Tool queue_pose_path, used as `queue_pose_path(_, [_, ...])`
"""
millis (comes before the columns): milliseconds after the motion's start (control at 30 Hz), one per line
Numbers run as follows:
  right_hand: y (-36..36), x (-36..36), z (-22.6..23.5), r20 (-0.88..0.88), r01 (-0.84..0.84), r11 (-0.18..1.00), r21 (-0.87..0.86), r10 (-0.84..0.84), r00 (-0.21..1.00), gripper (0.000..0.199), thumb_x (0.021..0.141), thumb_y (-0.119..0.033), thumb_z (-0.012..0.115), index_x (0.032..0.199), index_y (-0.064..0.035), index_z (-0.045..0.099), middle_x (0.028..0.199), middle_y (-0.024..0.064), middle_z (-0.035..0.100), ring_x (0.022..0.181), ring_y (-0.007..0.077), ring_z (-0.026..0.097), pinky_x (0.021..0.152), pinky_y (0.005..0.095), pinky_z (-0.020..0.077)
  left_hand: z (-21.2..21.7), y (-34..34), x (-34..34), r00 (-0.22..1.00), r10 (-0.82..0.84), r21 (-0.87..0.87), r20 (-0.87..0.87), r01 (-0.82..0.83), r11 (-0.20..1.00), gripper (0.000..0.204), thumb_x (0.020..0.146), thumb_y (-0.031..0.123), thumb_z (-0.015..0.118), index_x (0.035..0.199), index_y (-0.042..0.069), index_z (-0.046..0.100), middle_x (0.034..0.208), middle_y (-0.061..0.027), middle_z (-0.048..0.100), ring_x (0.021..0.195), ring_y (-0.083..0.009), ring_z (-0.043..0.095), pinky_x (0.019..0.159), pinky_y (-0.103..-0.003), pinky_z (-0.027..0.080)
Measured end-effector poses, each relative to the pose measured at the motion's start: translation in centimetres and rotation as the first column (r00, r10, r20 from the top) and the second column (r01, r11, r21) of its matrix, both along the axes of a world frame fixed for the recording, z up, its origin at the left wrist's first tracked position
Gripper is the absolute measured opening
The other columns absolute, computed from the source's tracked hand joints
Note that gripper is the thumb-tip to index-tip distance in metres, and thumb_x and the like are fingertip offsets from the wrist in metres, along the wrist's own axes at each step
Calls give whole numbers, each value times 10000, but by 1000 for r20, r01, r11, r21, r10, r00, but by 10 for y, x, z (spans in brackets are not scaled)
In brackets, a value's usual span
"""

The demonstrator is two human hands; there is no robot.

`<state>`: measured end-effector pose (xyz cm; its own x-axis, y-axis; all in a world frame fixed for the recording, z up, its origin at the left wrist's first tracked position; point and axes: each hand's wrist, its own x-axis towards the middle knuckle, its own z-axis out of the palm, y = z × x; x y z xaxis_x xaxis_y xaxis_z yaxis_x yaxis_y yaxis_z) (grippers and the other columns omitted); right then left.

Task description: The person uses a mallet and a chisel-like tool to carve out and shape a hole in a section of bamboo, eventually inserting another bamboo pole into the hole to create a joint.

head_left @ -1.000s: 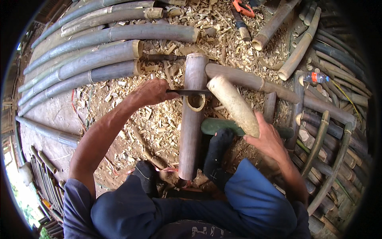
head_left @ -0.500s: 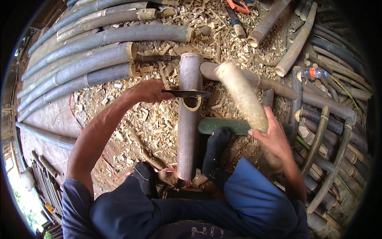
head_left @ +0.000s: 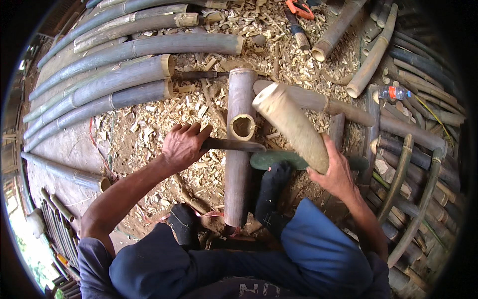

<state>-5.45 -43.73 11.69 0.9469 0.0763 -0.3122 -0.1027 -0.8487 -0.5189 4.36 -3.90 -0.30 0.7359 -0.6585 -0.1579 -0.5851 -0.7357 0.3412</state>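
Pale chips lie around the left hand, which is curled shut about one end of a dark blade. Blade projects rightward from that hand, crosswise over the bamboo tube; contact between them cannot be judged. Tube lies just right of the left hand, the nearer of the two, long axis running away from the person; its round opening sits right of and slightly beyond the left fist. Pale club slants away and leftward from the right hand, whose fingers wrap its lower part.
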Motion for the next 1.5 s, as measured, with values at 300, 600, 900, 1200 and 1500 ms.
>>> queue_pose_path(300, [-10, 42, -21, -2, -584, 659, -474, 662, 749, 1095, 619, -339, 967, 1560, -184, 429, 1240, 161, 571, 1052, 332, 646, 903, 478, 553, -9, -12, 2, 991, 68, 235, -117, -39, 971, 254, 1012, 111, 559, 1245, 12, 539, 1092, -191, 683, 1036, -343, 717, 898, -492, 554])
queue_pose_path(600, [-4, 60, -21, 30, -601, 620, -505, 708, 706, 1026, 668, -314, 956, 1524, -130, 422, 1175, 192, 620, 990, 357, 687, 881, 490, 581, -29, -10, 9, 999, 41, 251, -13, -36, 967, 254, 982, 137, 657, 1206, 25, 617, 973, -156, 726, 821, -275, 723, 706, -447, 579])
queue_pose_path(900, [19, 61, 6, 174, 86, 982, 166, -115, 978, 786, 830, -182, 815, 1466, 9, 396, 1264, 211, 626, 1139, 284, 650, 999, 413, 517, -14, 5, 93, 747, 135, -297, -651, -414, 860, 454, 1002, 452, 715, 933, 8, 776, 632, -50, 679, 502, -131, 599, 499, -373, 506])
queue_pose_path(1200, [56, 39, -4, -199, 280, 781, 558, -202, 959, 802, 871, -168, 794, 1500, 59, 351, 1319, 140, 597, 1191, 217, 606, 1034, 371, 490, -19, 47, 95, 961, -30, -74, -275, 10, 997, 561, 984, 563, 668, 891, 28, 809, 585, -120, 649, 485, -248, 596, 517, -450, 491])
queue_pose_path(1500, [87, 57, -9, -371, -111, 994, -14, 98, 923, 962, 815, -261, 823, 1561, 69, 312, 1423, 279, 552, 1263, 341, 616, 1068, 467, 504, -39, 45, 95, 949, 31, 38, -313, -20, 999, 472, 961, 529, 708, 931, 73, 828, 600, -65, 675, 472, -203, 574, 490, -404, 501])
